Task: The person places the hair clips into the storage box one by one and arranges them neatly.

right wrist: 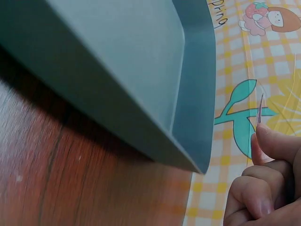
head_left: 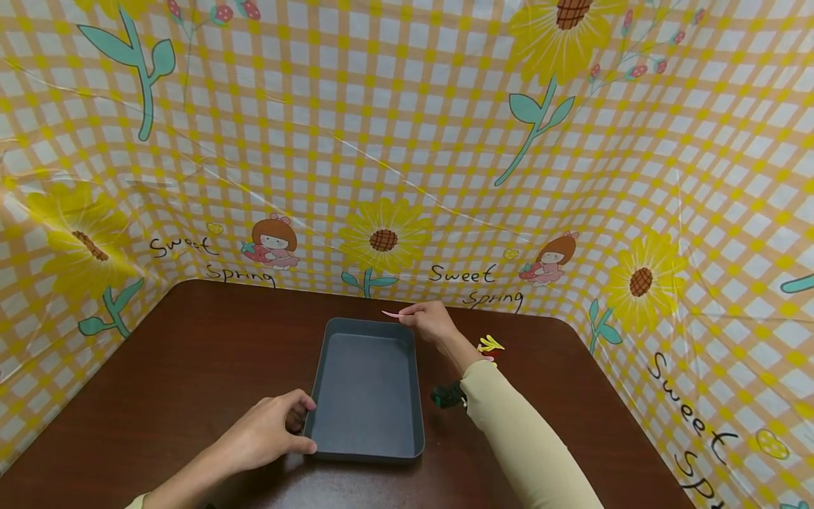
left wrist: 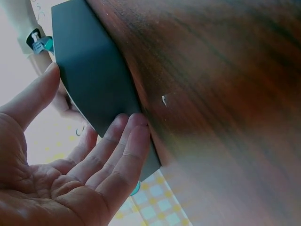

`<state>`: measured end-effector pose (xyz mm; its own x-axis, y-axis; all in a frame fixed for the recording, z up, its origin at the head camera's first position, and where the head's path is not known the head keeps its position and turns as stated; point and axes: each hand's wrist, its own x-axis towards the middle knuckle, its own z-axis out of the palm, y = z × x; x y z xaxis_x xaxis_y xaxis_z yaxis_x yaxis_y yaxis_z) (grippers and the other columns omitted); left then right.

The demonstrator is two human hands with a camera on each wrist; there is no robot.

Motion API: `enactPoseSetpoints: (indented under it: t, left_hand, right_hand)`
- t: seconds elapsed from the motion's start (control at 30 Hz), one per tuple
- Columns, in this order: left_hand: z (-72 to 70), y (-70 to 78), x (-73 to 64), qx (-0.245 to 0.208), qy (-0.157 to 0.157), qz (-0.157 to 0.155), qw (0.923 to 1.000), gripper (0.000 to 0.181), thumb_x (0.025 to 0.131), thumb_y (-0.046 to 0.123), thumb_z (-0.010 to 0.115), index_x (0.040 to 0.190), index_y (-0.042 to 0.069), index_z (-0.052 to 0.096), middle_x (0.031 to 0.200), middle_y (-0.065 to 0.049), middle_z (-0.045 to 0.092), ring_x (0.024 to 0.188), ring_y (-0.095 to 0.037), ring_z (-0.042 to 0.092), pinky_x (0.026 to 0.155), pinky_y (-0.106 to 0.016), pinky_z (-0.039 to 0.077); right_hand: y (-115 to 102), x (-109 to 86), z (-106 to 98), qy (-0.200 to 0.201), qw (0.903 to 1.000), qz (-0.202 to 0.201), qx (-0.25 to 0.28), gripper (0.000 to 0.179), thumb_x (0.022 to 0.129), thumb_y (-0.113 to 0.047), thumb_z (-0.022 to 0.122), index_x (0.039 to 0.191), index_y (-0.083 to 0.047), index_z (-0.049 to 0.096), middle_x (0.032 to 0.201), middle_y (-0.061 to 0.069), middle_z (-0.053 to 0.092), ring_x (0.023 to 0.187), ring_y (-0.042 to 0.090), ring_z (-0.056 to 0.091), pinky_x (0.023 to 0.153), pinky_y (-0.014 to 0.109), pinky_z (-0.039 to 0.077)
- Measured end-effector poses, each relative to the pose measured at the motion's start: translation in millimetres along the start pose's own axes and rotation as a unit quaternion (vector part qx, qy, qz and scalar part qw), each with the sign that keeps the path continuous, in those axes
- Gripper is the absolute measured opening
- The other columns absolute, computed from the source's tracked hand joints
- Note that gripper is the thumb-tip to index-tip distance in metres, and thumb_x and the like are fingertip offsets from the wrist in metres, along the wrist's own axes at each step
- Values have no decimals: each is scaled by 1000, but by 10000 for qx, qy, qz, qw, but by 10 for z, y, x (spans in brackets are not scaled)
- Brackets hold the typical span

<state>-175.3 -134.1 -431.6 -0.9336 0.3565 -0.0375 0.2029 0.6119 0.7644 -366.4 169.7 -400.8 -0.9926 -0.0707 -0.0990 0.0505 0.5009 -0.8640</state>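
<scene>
A grey rectangular baking pan [head_left: 369,389] lies on the dark wooden table, its inside bare. At its near left corner my left hand [head_left: 267,428] rests against the wall. Seen in the left wrist view, nearly straight fingers [left wrist: 115,153] touch the pan's outer side, and the thumb meets its rim. Beyond the far right corner of the pan, my right hand [head_left: 432,322] pinches a thin pink strip [head_left: 390,313] between thumb and forefinger. This strip [right wrist: 260,110] points away from the fingertips in the right wrist view, the other fingers curled into the palm.
Small yellow and pink pieces [head_left: 490,346] lie on the table [head_left: 210,353], partly behind my right forearm. A dark device [head_left: 448,396] is strapped at my right wrist. A checked cloth printed with sunflowers [head_left: 381,141] hangs around the table's back and sides.
</scene>
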Motion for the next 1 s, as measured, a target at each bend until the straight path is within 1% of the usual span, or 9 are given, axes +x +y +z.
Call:
enactPoseSetpoints:
  t: [0.1, 0.13, 0.2, 0.27, 0.33, 0.53, 0.7, 0.9, 1.0]
  left_hand:
    - [0, -4, 5, -17, -11, 6, 10000, 55, 74, 31, 90, 117, 11, 62, 100, -1, 68, 91, -17, 63, 79, -44, 51]
    - [1, -4, 6, -15, -17, 9, 10000, 55, 74, 31, 90, 117, 11, 62, 100, -1, 68, 92, -17, 63, 79, -44, 51]
    - [4, 3, 2, 6, -3, 21, 10000, 55, 74, 31, 90, 117, 11, 63, 99, -1, 68, 92, -17, 63, 79, -44, 51]
    - [11, 9, -4, 24, 20, 28, 10000, 54, 73, 31, 90, 116, 11, 63, 99, -1, 69, 92, -17, 64, 79, -44, 51]
    - [15, 13, -10, 20, 25, 22, 10000, 54, 73, 30, 90, 116, 11, 63, 98, -2, 69, 92, -17, 64, 79, -44, 51]
    - [23, 5, -7, -15, 23, 32, 10000, 54, 73, 30, 90, 116, 10, 63, 99, -2, 69, 92, -18, 64, 79, -44, 52]
    - [22, -5, -5, -29, 31, 3, 10000, 54, 73, 30, 90, 116, 11, 63, 100, -2, 69, 93, -18, 65, 79, -45, 52]
    - [31, -6, -10, 3, 75, 22, 10000, 54, 73, 30, 90, 116, 11, 63, 100, -2, 69, 93, -18, 65, 79, -45, 52]
    - [34, -1, -9, 42, 118, 31, 9999, 54, 72, 30, 91, 116, 12, 64, 100, -2, 69, 92, -18, 65, 78, -44, 52]
  right_hand:
    - [-10, 19, 57, 15, 10000, -45, -15, 15, 91, -16, 74, 102, -6, 78, 78, 0, 67, 49, 9, 29, 48, 26, 28]
    - [-11, 30, 76, 0, 10000, -54, -19, 15, 91, -16, 74, 102, -6, 78, 74, -1, 65, 48, 9, 29, 48, 26, 28]
    - [-18, 50, 119, -36, 10000, 3, 33, 14, 91, -15, 74, 102, -7, 78, 61, -2, 57, 44, 10, 23, 45, 27, 24]
    - [-30, 62, 165, -63, 9999, 43, 83, 14, 91, -15, 74, 102, -7, 78, 50, -4, 44, 41, 9, 18, 42, 26, 21]
    - [-45, 70, 214, -103, 9999, 47, 101, 14, 91, -14, 74, 102, -6, 78, 46, -8, 33, 40, 9, 18, 41, 25, 21]
    - [-96, 72, 332, -196, 9996, 74, 195, 15, 91, -14, 74, 103, -5, 78, 47, -9, 33, 39, 8, 18, 41, 25, 20]
    - [-105, 78, 426, -253, 9996, 77, 141, 16, 92, -14, 73, 104, -5, 77, 47, -8, 31, 40, 8, 19, 41, 25, 21]
    - [-117, 81, 546, -201, 9998, 60, 16, 15, 92, -14, 73, 103, -4, 77, 47, -8, 32, 40, 9, 23, 42, 25, 23]
    - [-120, 90, 605, -147, 9999, 63, -51, 14, 91, -14, 74, 101, -5, 77, 49, -7, 35, 41, 9, 25, 43, 25, 25]
